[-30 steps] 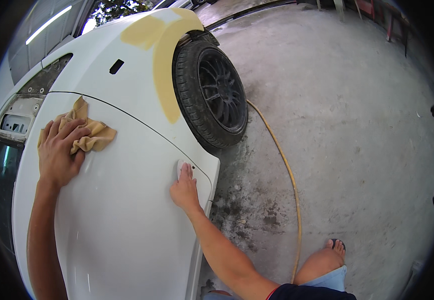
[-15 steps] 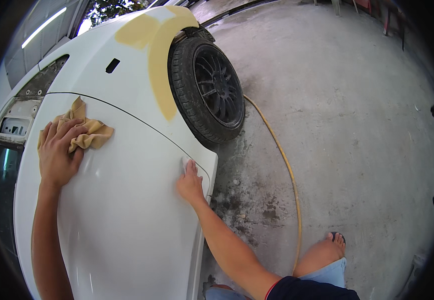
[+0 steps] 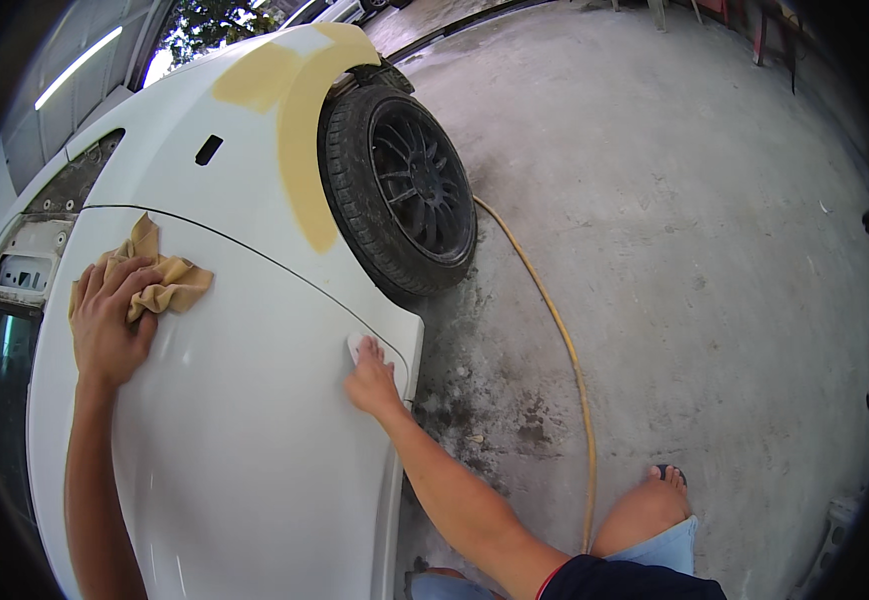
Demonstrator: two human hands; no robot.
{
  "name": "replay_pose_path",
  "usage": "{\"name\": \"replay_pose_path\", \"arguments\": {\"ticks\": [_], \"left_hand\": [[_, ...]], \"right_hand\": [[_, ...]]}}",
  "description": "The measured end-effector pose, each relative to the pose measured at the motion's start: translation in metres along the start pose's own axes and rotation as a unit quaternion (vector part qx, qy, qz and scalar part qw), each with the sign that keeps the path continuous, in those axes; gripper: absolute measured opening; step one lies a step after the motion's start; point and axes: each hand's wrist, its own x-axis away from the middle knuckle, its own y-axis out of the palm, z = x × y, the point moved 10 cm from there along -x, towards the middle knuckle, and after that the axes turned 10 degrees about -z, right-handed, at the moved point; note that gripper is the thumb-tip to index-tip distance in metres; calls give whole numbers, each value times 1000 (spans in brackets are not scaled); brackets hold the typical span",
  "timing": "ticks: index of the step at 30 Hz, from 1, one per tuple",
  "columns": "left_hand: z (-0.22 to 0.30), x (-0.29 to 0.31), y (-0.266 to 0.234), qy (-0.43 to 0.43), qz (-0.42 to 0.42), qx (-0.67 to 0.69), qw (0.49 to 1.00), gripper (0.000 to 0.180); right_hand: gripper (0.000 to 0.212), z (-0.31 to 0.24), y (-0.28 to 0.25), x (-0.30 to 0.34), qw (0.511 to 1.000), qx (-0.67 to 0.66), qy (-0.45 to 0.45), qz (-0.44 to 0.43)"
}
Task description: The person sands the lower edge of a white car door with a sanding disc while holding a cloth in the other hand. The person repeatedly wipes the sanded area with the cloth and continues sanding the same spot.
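Observation:
A white car door panel (image 3: 245,400) lies under both my hands. My left hand (image 3: 110,320) presses a crumpled tan cloth (image 3: 177,286) onto its upper part, fingers bent over the folds. Lower on the same door, close to the curved panel seam, my right hand (image 3: 373,382) holds a small white pad (image 3: 356,346) against the surface. Only the pad's end shows past my fingers, so its full shape is hidden. Beyond the seam, the white fender (image 3: 185,200) carries yellowish patches (image 3: 300,180) around the wheel arch.
A black-rimmed wheel (image 3: 423,185) sits turned outward in the arch. Along the concrete floor (image 3: 675,280) a yellow hose (image 3: 562,330) runs from near the wheel toward my leg (image 3: 645,515). The fender has a dark rectangular cutout (image 3: 209,150).
The whole view has shifted slightly. My right hand and the white pad have slid a little toward me on the door, and more of the pad shows. My left hand stays on the cloth.

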Motion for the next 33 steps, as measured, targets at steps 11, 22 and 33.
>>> {"name": "replay_pose_path", "arguments": {"ticks": [11,22,33], "left_hand": [[2,-2,1,2,10,2,1000,37],[8,-2,-3,-1,23,-3,1000,38],[13,-7,5,19,24,5,1000,35]], "right_hand": [[91,3,-9,-6,997,62,-2,-35],[95,-17,-19,-5,997,4,-78,-25],[92,-2,-11,-2,996,45,42,-67]]}}
